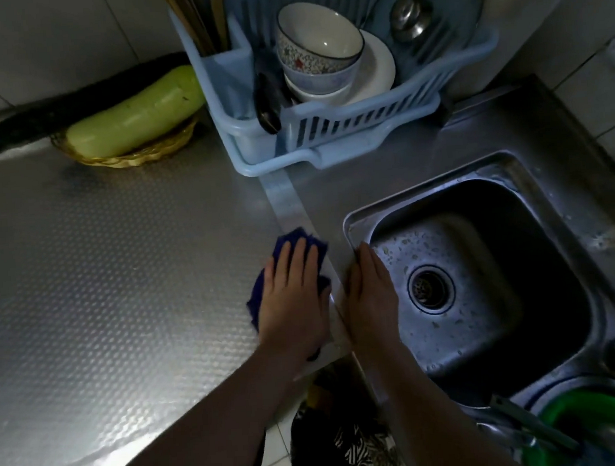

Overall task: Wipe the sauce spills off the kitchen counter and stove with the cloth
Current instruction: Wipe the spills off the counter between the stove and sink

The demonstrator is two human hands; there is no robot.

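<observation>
Cloth (287, 266): dark blue, crumpled, lying flat on the counter (114, 280) just left of the sink, partly over a pale strip (290, 207) that runs along the join between counter and sink surround.

Left hand (292, 298): palm down on top of the cloth, fingers straight and together, pressing it to the surface; cloth shows beyond the fingertips and at the thumb side.

Right hand (369, 294): fingers straight, held on edge, resting along the left rim of the sink (356, 222); holds nothing. It stands just beside the left hand, the pale strip between them.

Counter: metal sheet with a fine dimpled pattern, dimly lit. Any sauce marks on it cannot be made out in this light.

Sink: steel basin, wet, with drops on its floor and a round drain (428, 289).

Rear of counter: blue plastic dish rack (328, 123) holding stacked patterned bowls (318, 48), a white plate (378, 66), a glass lid (425, 9) with a metal knob, a dark ladle or spoon (267, 98) and upright sticks in a side cup, their tops cut off by the frame. To its left, a woven basket (128, 155) carrying a pale green gourd (136, 111), with a long dark object behind it that is hard to identify.

Walls: pale tiles.

Lower right corner: a green basin (594, 420), partly cut off, with grey tongs (533, 424) across it.

Stove: outside the frame.
</observation>
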